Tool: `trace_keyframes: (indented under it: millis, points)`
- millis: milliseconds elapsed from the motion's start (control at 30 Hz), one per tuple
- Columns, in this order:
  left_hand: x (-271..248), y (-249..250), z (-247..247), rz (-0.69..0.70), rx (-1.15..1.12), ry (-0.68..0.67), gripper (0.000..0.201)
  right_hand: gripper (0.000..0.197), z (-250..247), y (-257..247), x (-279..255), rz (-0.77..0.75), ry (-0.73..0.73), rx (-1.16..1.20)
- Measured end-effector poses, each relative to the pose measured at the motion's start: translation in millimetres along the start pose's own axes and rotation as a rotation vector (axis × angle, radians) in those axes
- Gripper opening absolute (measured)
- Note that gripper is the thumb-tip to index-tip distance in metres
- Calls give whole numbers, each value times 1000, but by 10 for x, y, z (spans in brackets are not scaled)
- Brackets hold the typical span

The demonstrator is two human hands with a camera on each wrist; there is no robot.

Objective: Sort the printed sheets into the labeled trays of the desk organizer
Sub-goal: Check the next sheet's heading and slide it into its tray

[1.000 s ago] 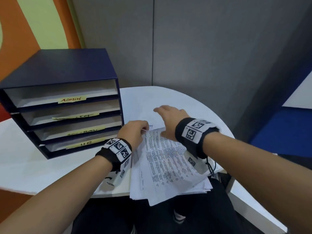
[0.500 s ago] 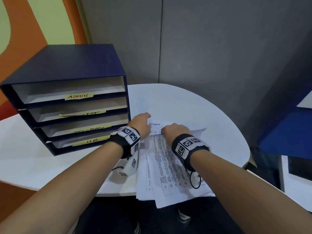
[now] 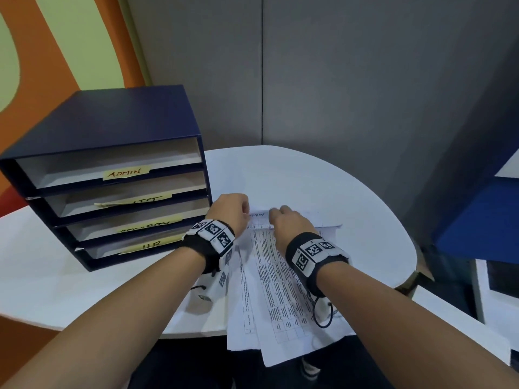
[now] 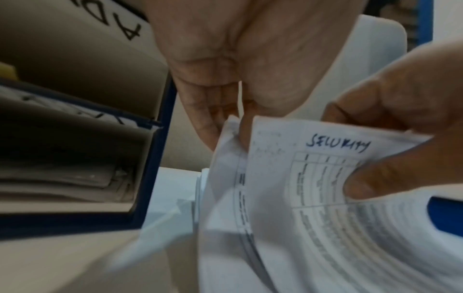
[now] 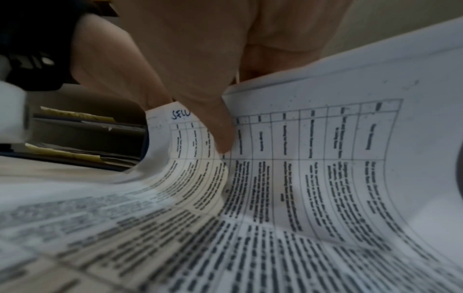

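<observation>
Left wrist view: both hands, left hand (image 4: pixel 225 65) and right hand (image 4: pixel 406 123), are pinching the sheet marked "SECURITY" (image 4: pixel 313 168) beside the desk organizer (image 3: pixel 112 141).

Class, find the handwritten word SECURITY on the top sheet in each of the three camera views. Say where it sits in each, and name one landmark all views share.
Head: the handwritten word is small, just above centre, between the left hand and right hand.
Left wrist: right of centre, upper corner of the lifted sheet.
Right wrist: left of centre, only its first letters show beside the thumb.
Shared landmark: the blue desk organizer.
</observation>
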State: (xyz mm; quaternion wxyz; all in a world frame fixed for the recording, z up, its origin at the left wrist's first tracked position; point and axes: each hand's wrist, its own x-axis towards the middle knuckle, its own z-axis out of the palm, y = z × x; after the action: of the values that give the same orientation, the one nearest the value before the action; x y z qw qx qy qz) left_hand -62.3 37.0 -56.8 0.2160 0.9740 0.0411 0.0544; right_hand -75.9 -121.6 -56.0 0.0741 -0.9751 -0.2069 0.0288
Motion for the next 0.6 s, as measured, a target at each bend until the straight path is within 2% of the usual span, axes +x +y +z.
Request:
trace_keyframes:
  millis: [67,133,200,267,367,433,500,600]
  points:
    - [-91,-50,0,18,-162,24,14,50,26,34,-1,18,85,84]
    - [-170,-112,-15,56,-320,26,17,58,33,82,32,24,111,107]
    - [-234,-172,-56,98,-421,-38,15,47,44,123,65,19,105,42]
    - [-235,-249,-60,101,-522,-99,18,29,55,148,76,4,166,-84]
    - [-146,-277,-40,-34,-694,-87,42,23,75,150,55,-15,232,-135]
    - [-67,-216,-5,-95,-647,-61,29,22,45,130,9,-35,156,-116]
    - [34,-165,33,-96,-431,-74,15,24,9,104,-52,-31,76,-106]
    - [174,-78,45,-78,-96,-193,49,24,24,86,-94,-20,71,-85]
